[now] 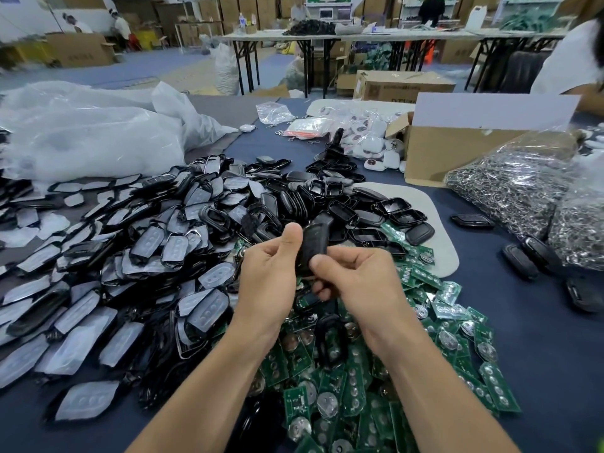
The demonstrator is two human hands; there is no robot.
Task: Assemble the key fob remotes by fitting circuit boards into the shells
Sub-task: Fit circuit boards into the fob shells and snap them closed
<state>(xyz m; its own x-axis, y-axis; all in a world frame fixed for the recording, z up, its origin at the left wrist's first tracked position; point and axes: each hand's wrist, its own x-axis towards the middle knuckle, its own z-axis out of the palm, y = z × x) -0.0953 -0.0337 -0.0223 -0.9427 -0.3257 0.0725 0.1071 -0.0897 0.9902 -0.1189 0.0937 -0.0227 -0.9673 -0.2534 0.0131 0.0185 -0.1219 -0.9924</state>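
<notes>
Green circuit boards (353, 387) heaped nearest on blue worktop (539, 354), one black frame (330, 338) lying on the heap. Above it, both hands clamp one black key fob shell (313, 246) between them, off the worktop, tilted. Left hand (268, 273) has fingers curled and thumb at the shell's upper edge. Right hand (359, 279) has fingers curled and thumb on its lower face. Left: shell halves with grey button pads (209, 305). Behind the hands: black shell pile (327, 197). Right: bag of metal key rings (510, 191), cardboard box (451, 148). Farther: white fobs (372, 142), white plastic bags (91, 135).
</notes>
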